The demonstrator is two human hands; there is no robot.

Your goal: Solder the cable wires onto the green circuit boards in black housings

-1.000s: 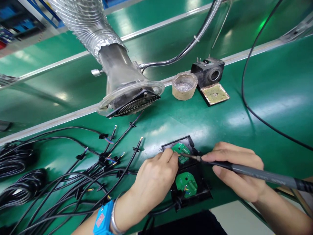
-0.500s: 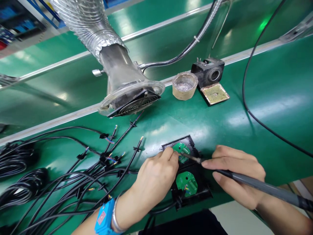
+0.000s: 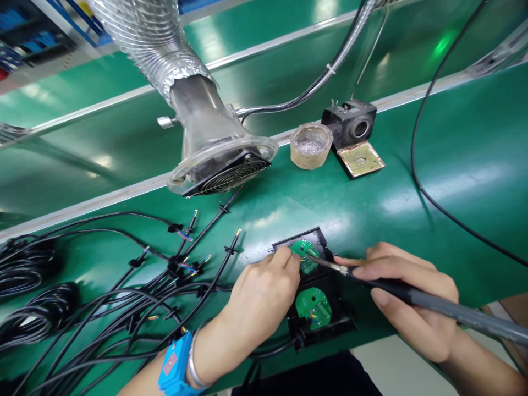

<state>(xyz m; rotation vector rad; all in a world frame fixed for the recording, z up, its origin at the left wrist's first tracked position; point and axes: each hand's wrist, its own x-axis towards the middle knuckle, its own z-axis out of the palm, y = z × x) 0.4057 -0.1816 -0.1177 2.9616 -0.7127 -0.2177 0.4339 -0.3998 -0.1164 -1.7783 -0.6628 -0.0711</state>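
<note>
My right hand (image 3: 416,297) grips a soldering iron (image 3: 449,308) like a pen. Its tip points left and reaches the upper green circuit board (image 3: 308,268), close to my left fingertips. My left hand (image 3: 264,294) is closed in a pinch at that board's left edge, with a small coloured wire end (image 3: 302,259) showing by the fingers. Much of what the pinch holds is hidden. Both boards lie in black housings; on the lower circuit board (image 3: 315,302), coloured wires from a black cable (image 3: 276,350) meet the surface.
Many black cables (image 3: 136,297) with stripped coloured ends spread over the left bench. A fume extractor hood (image 3: 218,148) hangs above the middle. Behind stand a round tub (image 3: 311,146) and a soldering iron stand (image 3: 350,121) with a sponge tray (image 3: 362,159). One black cord (image 3: 437,201) curves down at right.
My right hand has shifted slightly right with the soldering iron, whose tip still lies over the upper board. My left hand has barely moved.
</note>
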